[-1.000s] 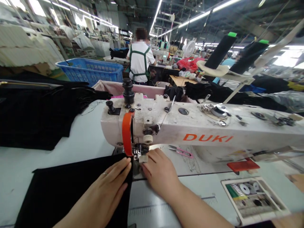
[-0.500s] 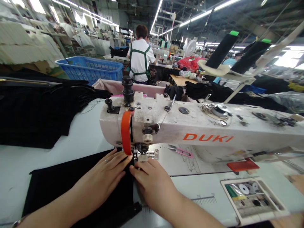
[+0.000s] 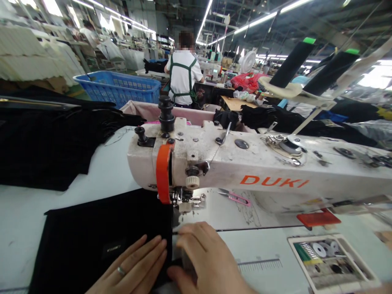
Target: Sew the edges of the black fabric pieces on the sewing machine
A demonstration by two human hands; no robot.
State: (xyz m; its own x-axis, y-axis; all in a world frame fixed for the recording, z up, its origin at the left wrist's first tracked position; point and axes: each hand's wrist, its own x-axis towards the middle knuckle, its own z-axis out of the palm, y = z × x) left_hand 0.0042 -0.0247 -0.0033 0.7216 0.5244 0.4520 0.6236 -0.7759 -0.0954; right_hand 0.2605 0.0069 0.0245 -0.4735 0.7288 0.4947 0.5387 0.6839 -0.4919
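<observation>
black fabric point(image 3: 101, 228), white sewing machine point(image 3: 260, 167), blue basket point(image 3: 118, 87)

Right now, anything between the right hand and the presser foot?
Head view: nothing stands between the right hand and the presser foot, only bare machine bed, with the black fabric edge along its left.

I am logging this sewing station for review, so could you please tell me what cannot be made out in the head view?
- Needle: hidden behind the orange guard on the sewing machine.
- Right hand: wrist cut off by the bottom edge; its fingertips curl under at the black fabric edge.
- Small label on the fabric: too small to read.
- Parts tray: contents too small to identify.
</observation>
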